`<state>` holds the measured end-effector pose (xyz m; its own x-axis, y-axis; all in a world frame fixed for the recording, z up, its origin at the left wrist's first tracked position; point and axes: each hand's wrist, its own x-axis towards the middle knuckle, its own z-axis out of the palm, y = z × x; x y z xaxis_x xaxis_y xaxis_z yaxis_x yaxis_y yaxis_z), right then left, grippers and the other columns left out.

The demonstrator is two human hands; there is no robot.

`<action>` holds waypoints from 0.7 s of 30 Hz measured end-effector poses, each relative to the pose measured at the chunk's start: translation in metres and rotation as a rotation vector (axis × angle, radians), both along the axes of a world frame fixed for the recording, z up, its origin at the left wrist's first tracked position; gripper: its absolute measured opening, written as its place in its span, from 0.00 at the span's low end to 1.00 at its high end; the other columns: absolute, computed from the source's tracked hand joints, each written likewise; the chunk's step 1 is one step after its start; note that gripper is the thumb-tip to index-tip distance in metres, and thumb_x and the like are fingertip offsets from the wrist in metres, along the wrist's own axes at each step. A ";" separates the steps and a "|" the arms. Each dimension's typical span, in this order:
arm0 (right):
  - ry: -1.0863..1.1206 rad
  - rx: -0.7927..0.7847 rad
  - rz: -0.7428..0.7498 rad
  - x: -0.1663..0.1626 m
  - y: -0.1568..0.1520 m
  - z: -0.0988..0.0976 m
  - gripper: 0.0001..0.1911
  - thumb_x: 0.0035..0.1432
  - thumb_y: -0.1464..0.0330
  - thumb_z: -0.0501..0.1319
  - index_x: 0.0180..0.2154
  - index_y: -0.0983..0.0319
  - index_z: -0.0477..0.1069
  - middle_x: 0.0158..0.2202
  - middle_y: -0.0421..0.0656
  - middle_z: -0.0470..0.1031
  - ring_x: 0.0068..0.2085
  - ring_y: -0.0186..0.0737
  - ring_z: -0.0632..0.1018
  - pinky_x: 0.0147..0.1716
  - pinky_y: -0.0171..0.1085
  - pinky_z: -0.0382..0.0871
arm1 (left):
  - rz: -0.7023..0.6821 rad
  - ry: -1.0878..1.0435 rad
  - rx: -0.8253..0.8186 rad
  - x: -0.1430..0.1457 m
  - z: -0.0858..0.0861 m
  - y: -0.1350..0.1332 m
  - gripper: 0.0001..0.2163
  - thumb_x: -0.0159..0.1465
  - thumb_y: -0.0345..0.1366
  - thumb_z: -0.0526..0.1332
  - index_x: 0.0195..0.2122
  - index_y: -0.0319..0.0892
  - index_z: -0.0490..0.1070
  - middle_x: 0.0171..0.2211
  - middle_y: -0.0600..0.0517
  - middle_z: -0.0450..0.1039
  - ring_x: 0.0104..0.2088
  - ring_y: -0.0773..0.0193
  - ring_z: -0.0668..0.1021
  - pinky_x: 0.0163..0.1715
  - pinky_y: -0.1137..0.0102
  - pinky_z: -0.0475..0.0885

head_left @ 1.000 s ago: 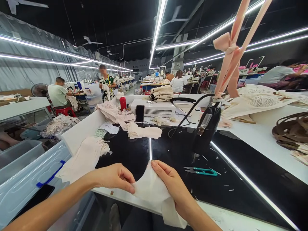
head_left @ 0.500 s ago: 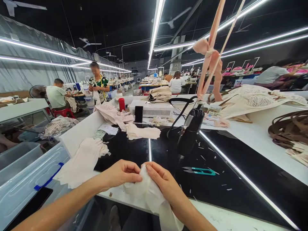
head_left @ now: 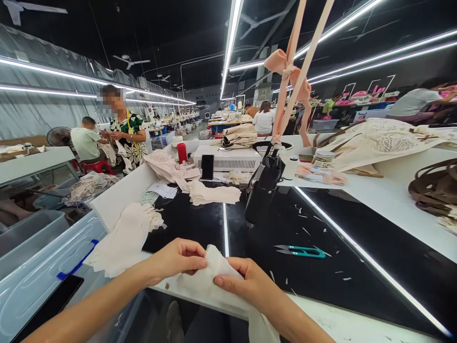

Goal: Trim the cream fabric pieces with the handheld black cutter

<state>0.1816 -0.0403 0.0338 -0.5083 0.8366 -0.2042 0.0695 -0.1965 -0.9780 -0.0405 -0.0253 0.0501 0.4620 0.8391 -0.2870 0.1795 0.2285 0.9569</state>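
Observation:
My left hand (head_left: 176, 259) and my right hand (head_left: 246, 283) both pinch a small cream fabric piece (head_left: 210, 281) at the near edge of the black worktable (head_left: 321, 247). The cloth is bunched between my fingers and one end hangs down off the table edge. A black hanging tool (head_left: 262, 186) dangles from peach ribbons (head_left: 293, 81) just beyond my hands. Teal thread snips (head_left: 302, 251) lie on the table to the right of my right hand.
A stack of cream fabric pieces (head_left: 123, 236) lies at the left, more pieces (head_left: 212, 194) further back. A phone (head_left: 207, 166) leans on a white box (head_left: 228, 159) by a red cup (head_left: 182, 152). A clear plastic bin (head_left: 39, 276) stands at left. A person in a patterned shirt (head_left: 126, 138) walks nearby.
My hands have folded and bunched the fabric piece closer together. The hanging tool has swung left. The person in the patterned shirt has come nearer along the left aisle.

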 end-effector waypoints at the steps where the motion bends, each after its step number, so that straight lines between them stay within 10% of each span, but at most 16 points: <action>1: 0.001 -0.004 0.002 0.000 0.000 0.000 0.23 0.42 0.49 0.75 0.33 0.61 0.84 0.28 0.38 0.75 0.31 0.36 0.67 0.33 0.34 0.57 | -0.007 -0.007 -0.006 0.000 -0.001 0.000 0.22 0.52 0.53 0.75 0.33 0.38 0.75 0.25 0.58 0.66 0.27 0.71 0.65 0.30 0.73 0.59; 13: -0.019 -0.026 0.035 0.001 0.001 0.002 0.25 0.41 0.49 0.76 0.34 0.62 0.84 0.30 0.39 0.77 0.32 0.38 0.69 0.34 0.35 0.59 | 0.070 0.043 -0.027 0.008 0.001 -0.004 0.28 0.51 0.63 0.70 0.33 0.40 0.71 0.29 0.56 0.67 0.32 0.67 0.70 0.30 0.73 0.65; 21: 0.025 -0.094 -0.013 0.005 0.000 0.000 0.27 0.45 0.46 0.75 0.36 0.61 0.82 0.30 0.40 0.77 0.31 0.38 0.71 0.32 0.34 0.61 | -0.085 0.151 -0.058 -0.002 0.004 -0.008 0.23 0.52 0.56 0.72 0.33 0.40 0.73 0.24 0.60 0.63 0.23 0.73 0.60 0.22 0.74 0.52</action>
